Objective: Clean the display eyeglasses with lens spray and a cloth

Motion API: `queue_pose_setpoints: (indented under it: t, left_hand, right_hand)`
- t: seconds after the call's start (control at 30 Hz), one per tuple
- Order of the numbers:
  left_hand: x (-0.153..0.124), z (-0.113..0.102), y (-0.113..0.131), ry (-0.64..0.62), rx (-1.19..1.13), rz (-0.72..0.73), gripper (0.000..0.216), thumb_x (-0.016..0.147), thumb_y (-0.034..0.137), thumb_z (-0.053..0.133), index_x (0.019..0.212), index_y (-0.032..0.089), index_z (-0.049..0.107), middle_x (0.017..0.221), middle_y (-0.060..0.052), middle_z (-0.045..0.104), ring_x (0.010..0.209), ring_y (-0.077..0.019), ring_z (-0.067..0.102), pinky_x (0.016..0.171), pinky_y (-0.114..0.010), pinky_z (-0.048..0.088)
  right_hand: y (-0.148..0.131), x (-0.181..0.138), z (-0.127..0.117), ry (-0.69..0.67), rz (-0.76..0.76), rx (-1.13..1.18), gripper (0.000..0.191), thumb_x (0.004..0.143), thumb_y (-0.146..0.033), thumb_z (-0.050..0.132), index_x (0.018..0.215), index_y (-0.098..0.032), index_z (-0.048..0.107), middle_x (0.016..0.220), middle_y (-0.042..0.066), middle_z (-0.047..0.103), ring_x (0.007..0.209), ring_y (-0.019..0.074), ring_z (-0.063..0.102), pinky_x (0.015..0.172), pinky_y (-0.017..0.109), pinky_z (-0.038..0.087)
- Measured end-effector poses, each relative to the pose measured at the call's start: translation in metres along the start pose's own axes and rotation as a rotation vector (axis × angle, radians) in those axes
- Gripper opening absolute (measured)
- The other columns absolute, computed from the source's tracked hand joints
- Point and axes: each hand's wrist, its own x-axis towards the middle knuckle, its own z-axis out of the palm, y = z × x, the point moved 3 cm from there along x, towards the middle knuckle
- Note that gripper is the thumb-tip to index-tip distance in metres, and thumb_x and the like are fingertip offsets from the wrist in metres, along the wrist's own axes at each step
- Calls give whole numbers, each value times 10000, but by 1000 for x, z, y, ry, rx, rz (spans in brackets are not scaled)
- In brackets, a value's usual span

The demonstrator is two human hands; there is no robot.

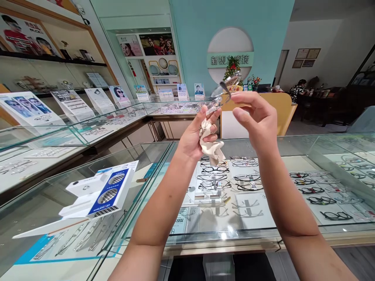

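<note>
Raised over the glass counter, my left hand is closed around a pair of eyeglasses and a crumpled cream cloth. The thumb and fingers pinch the glasses near the lower part, while the cloth hangs out below the fingers. A dark temple tip of the glasses points up toward my right hand. That hand has its index finger and thumb apart, the index fingertip right beside the temple; whether they touch, I cannot tell.
Below my hands, a glass display case holds rows of eyeglass frames. A blue and white folded cardboard stand sits on the glass at left. More showcases run along the left, with a yellow desk behind. A person sits far right.
</note>
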Motion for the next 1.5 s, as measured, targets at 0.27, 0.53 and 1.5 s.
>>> queue_pose_setpoints:
  t: [0.27,0.53,1.5]
  left_hand:
    - [-7,12,-1,-177,-55,-179,618,914,846,697,1038,244,756,985,-98,788,575,-122,581,343,-222,286]
    - [-14,23,-4,-218,-83,-282,640,872,841,761,1005,216,724,946,-92,742,501,-67,396,367,-233,181]
    - [-56,-55,-121,216,957,-38,353,981,513,684,793,222,618,648,26,542,630,-162,473,653,-329,326]
  right_hand:
    - [-5,-5,4,-7,-43,1,143,958,-490,828,1059,-392,853,1258,26,789,1380,341,679,1097,622,580]
    - [-10,-6,-4,39,-27,-31,185,917,-553,868,943,-371,853,1067,39,791,1230,330,719,1025,587,607]
    - [139,-112,-70,-912,526,-796,84,919,-274,788,946,-245,862,1122,47,860,1035,264,742,761,332,431]
